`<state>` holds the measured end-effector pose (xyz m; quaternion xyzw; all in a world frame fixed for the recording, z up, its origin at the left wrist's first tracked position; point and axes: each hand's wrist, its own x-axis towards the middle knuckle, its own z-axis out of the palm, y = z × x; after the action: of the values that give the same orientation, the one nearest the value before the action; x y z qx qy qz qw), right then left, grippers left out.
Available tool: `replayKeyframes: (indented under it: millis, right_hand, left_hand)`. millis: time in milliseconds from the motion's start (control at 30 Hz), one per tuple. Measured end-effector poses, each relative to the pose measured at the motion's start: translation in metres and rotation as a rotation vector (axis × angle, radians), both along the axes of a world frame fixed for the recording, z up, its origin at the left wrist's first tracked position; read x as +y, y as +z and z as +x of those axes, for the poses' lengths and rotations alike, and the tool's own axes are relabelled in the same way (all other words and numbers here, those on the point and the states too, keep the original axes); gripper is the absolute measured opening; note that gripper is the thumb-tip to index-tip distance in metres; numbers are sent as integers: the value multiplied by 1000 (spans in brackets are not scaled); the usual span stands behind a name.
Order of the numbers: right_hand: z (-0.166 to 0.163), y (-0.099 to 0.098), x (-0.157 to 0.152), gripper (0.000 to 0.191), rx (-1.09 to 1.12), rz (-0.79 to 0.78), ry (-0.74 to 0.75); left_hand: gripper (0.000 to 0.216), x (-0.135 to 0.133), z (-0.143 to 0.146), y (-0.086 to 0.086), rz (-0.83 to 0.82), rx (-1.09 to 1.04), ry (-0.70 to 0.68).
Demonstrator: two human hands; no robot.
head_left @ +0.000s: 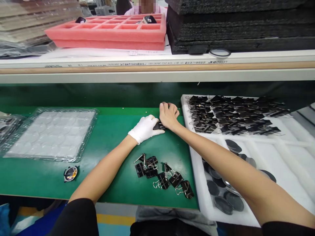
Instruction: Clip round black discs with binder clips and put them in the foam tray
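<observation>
My left hand (pixel 145 128), in a white glove, rests on the green mat (pixel 113 137) with its fingers curled around a small black part (pixel 158 126). My bare right hand (pixel 168 114) presses on the same part from the right, fingers bent over it. The part is mostly hidden between the two hands. Several black binder clips (pixel 162 175) lie loose on the mat just in front of my hands.
A white foam tray (pixel 290 154) at the right holds a heap of binder clips (pixel 233 113) and several dark round discs (pixel 226 193). A clear blister tray (pixel 52 134) lies at the left, a small round framed piece (pixel 71 173) near it. Pink foam tray (pixel 110 31) and black foam sheets (pixel 241 24) on the shelf.
</observation>
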<state>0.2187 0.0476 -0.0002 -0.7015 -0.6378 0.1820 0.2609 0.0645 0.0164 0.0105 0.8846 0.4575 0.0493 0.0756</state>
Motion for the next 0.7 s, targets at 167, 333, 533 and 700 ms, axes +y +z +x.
replayKeyframes:
  millis: [167,333,533,700]
  right_hand:
    - [-3,10,0,58,70,-31,-23]
    - [19,38,-21,44,164,161,72]
    - [50,82,-113,26,-29,-241,819]
    - [45,74,-162,34,-128,-449,815]
  left_hand:
    - [53,-3,1,2,36,-2,-2]
    - [70,-16,-6,5,150,8,190]
    - [47,-17,-14,4,187,29,-181]
    - [66,-15,-15,1,270,9,-17]
